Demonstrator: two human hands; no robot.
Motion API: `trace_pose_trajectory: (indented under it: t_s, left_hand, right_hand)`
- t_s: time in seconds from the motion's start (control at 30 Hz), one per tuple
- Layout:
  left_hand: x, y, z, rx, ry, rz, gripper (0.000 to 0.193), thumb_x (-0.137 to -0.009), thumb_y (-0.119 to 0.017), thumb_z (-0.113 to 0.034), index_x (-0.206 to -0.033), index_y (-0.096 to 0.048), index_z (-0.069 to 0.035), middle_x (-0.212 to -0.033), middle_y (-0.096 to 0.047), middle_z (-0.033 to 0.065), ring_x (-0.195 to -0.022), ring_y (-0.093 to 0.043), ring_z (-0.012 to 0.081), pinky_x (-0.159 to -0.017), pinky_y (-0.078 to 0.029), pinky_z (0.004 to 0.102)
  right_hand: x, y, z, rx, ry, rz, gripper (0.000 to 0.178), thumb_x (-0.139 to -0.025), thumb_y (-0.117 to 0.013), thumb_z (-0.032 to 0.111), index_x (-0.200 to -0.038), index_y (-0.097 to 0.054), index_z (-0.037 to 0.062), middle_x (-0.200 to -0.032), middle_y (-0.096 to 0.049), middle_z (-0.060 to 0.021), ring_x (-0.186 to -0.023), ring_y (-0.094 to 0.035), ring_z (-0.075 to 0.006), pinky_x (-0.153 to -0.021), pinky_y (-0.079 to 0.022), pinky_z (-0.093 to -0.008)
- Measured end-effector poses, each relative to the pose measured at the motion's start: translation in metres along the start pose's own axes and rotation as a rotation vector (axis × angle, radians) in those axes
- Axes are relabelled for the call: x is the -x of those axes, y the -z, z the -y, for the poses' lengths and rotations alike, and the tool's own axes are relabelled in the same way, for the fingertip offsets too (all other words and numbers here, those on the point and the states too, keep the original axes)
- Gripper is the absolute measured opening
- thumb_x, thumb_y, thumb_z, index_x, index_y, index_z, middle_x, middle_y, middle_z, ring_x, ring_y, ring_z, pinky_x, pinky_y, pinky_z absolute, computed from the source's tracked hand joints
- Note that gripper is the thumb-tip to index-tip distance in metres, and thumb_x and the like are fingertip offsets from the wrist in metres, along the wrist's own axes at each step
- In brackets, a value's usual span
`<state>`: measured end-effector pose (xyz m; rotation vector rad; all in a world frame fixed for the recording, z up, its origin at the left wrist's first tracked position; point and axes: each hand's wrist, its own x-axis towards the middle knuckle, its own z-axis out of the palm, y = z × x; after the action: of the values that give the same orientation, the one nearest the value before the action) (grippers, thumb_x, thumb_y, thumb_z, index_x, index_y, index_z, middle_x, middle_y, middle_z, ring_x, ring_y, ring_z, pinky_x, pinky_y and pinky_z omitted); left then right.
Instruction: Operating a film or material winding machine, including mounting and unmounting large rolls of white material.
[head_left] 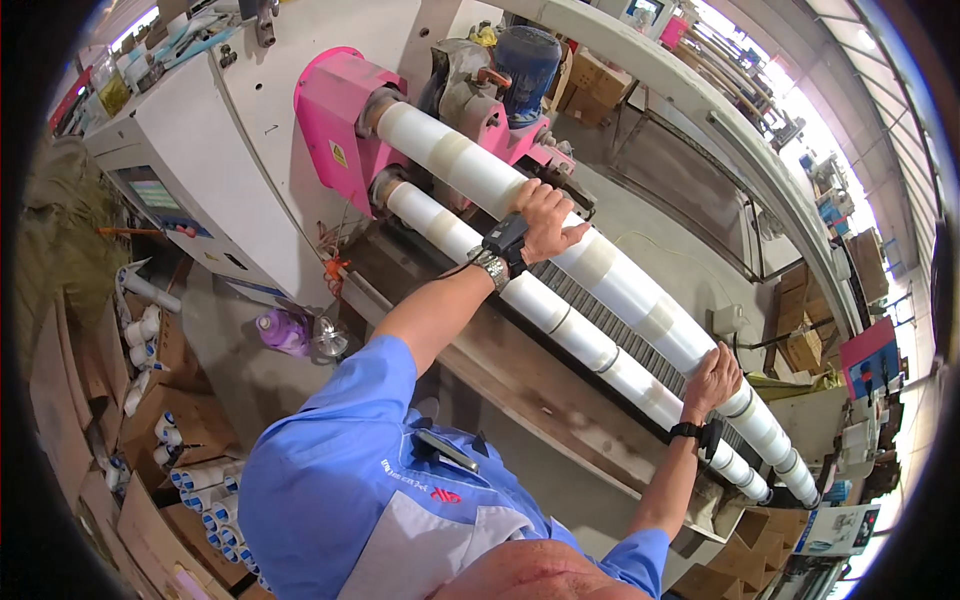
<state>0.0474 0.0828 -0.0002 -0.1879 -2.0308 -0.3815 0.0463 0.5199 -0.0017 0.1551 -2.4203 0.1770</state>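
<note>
Two long white rolls with tan and dark bands run side by side from a pink machine housing point(345, 130) towards the lower right. The far one, a thicker white roll point(630, 290), has both of my hands on it. My left hand point(545, 222) curls over its upper half, wearing a metal watch and a black strapped device at the wrist. Further down the same roll, my right hand point(715, 378) bends its fingers over the top, with a black band at the wrist. Below my left forearm passes the near, thinner white roll point(530, 303); neither hand touches it.
A blue motor point(528, 75) stands behind the pink housing. To the left is a white control cabinet point(205, 150) with a screen. A purple bottle point(283, 330) is on the floor, and cardboard boxes point(180, 425) of small white rolls lie lower left. A long ledge point(530, 420) runs before me.
</note>
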Motion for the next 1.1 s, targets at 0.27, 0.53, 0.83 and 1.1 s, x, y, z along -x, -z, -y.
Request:
trace_pose_trajectory:
  t_s: [0.27,0.53,0.83,1.1]
  left_hand:
    - [-0.002,0.001,-0.011,-0.022,-0.017,0.032,0.032,-0.079,-0.067,-0.039,-0.080,-0.064,-0.008,-0.076,-0.058,0.0082,-0.084,-0.057,0.0271,-0.100,-0.037,0.0483]
    - [0.000,-0.002,-0.028,-0.055,-0.007,0.120,0.028,-0.081,-0.066,-0.032,-0.087,-0.067,-0.004,-0.085,-0.062,0.0130,-0.104,-0.057,0.0327,-0.110,-0.029,0.0536]
    - [-0.001,-0.008,-0.035,-0.046,-0.012,0.035,0.028,-0.080,-0.067,-0.033,-0.079,-0.067,-0.005,-0.078,-0.063,0.0133,-0.098,-0.057,0.0308,-0.112,-0.029,0.0517]
    - [0.001,-0.008,-0.036,-0.043,0.013,0.075,0.028,-0.080,-0.067,-0.033,-0.085,-0.066,-0.006,-0.086,-0.064,0.0124,-0.105,-0.058,0.0315,-0.110,-0.031,0.0521]
  right_hand:
    - [-0.002,0.004,-0.007,0.003,0.021,-0.037,0.035,-0.097,-0.046,0.032,-0.112,-0.068,0.0084,-0.114,-0.067,-0.0088,-0.112,-0.057,-0.0255,-0.104,-0.033,-0.0400]
    - [0.000,0.008,-0.021,-0.020,0.027,-0.057,0.034,-0.098,-0.047,0.030,-0.111,-0.068,0.0080,-0.114,-0.067,-0.0089,-0.111,-0.057,-0.0261,-0.104,-0.034,-0.0396]
    - [0.002,0.005,-0.033,-0.022,0.009,-0.029,0.036,-0.098,-0.045,0.032,-0.114,-0.068,0.0082,-0.117,-0.067,-0.0083,-0.115,-0.056,-0.0252,-0.107,-0.031,-0.0398]
    - [0.003,0.002,-0.037,-0.005,0.006,-0.024,0.040,-0.100,-0.041,0.036,-0.117,-0.066,0.0093,-0.117,-0.067,-0.0083,-0.114,-0.055,-0.0263,-0.108,-0.030,-0.0401]
